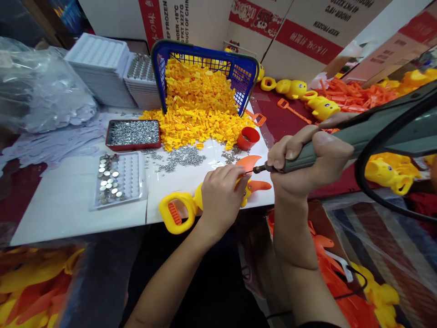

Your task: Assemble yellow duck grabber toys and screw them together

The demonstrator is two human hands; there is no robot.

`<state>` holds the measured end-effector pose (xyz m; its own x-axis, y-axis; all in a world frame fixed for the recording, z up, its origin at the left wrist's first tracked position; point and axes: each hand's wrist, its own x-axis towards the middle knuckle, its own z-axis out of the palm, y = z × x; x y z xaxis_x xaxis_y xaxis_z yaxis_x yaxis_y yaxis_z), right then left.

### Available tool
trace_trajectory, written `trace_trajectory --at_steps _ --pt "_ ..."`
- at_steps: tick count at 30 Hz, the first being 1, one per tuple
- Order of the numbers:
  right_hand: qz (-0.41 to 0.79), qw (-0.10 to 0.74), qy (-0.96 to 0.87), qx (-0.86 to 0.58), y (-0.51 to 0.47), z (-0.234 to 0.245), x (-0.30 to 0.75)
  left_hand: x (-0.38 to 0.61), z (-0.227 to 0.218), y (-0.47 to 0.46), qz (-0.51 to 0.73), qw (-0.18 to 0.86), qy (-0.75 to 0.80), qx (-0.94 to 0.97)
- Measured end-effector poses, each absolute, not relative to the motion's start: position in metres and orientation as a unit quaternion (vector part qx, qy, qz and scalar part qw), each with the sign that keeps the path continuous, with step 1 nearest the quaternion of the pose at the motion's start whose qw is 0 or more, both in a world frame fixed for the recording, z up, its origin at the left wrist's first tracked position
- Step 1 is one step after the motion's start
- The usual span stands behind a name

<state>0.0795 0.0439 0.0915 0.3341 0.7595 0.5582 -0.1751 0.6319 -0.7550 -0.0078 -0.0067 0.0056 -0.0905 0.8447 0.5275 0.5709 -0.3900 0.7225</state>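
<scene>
My left hand (221,193) is wrapped over the head end of a yellow duck-shaped toy (175,213) at the front edge of the table. The toy has a loop handle with an orange ribbed insert, and an orange two-part beak (260,186) spread apart. My right hand (300,159) grips a grey-green electric screwdriver (327,143), held slanting with its body up to the right. The thin bit reaches the toy's head by my left fingertips. Those fingers hide the exact spot where the bit touches, so I cannot see a screw there.
A blue basket (251,68) lies tipped, spilling yellow plastic pieces (198,123). Nearby are a red tray of small metal parts (133,134), a red cup (248,138), loose screws and a white tray of button cells (118,177). The tool's black cable (363,159) loops at right.
</scene>
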Motion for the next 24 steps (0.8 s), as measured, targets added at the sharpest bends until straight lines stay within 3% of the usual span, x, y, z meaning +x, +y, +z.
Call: trace_trajectory --at_steps 24 --pt "0.316 0.763 -0.488 -0.282 0.0403 0.0894 0.0849 -0.0086 0.0071 -0.0055 0.51 0.149 0.531 0.66"
